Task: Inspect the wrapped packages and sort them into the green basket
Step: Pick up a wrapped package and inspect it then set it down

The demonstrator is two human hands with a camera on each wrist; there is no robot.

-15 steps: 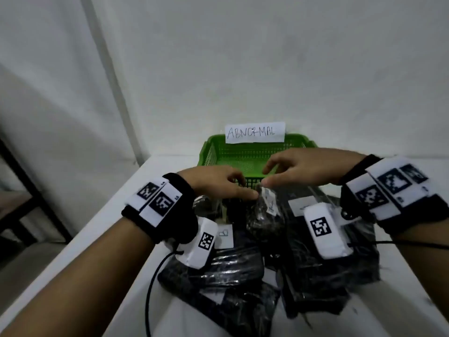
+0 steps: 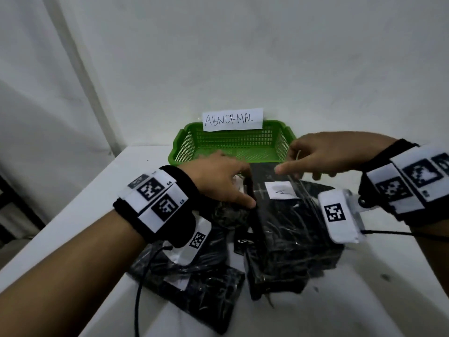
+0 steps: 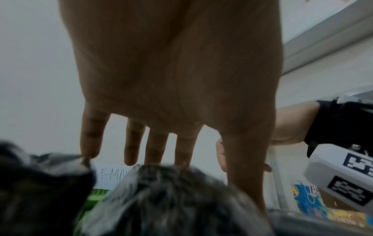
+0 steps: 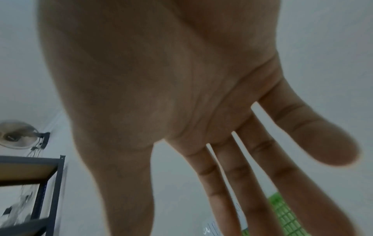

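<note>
Head view: pile of black wrapped packages on white table, directly under and just nearer than both hands. Green basket sits just beyond the fingertips, nothing visible inside; paper sign reading ABNORMAL is fixed at its far rim. Left hand palm-down over the left part of the pile, fingers straight and spread in the left wrist view, tips at or touching a crumpled package; nothing grasped. Right hand hovers above the far edge of a flat package bearing a white label marked "A"; right wrist view shows fingers extended, released, holding nothing. Contact of the right fingertips with the wrap cannot be told. Judgement: selection stage, no package sorted yet. Risks: the glossy wrap looks slick and the packages overlap, so a one-handed pull could drag neighbours along or shove them off the near table edge. Labels on several packages are hidden, so a package could be misjudged. Wrist cables trail over the pile and could snag.
</note>
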